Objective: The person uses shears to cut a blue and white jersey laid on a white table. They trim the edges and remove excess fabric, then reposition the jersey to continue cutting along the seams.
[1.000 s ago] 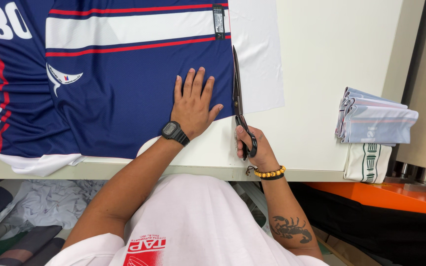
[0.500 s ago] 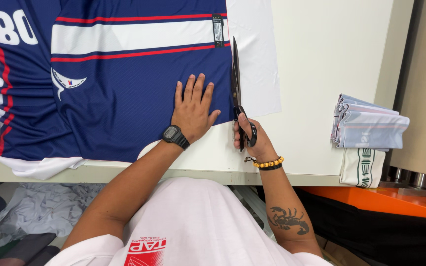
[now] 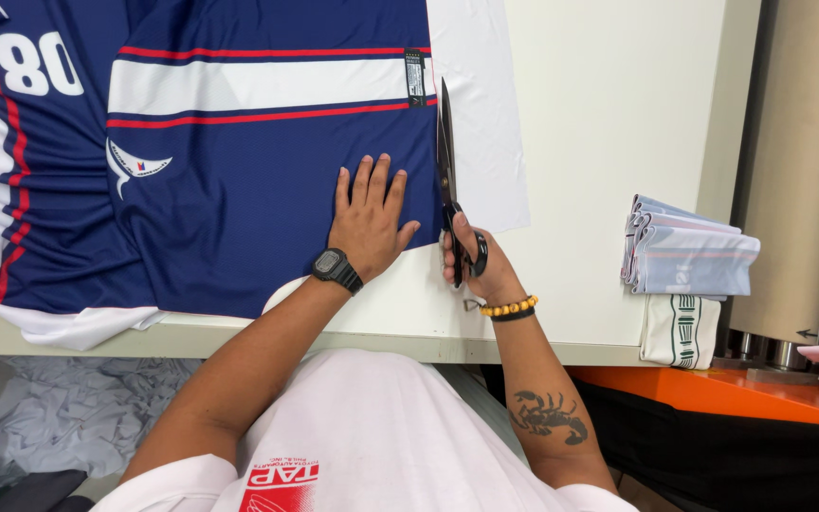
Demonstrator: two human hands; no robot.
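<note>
Scissor blade tips and the cut line were hard to make out against the jersey (image 3: 239, 180) edge, and the jersey ran off the frame's top and left. Left hand (image 3: 367, 216) lay flat, fingers spread, pressing the navy fabric near its right edge; right hand (image 3: 474, 265) was closed through the handles of the black scissors (image 3: 448, 175), blades nearly together along the white paper (image 3: 485, 123). Bare table (image 3: 609, 142) stayed open to the right, up to the folded cloth stack (image 3: 684, 256) at the table's edge.
</note>
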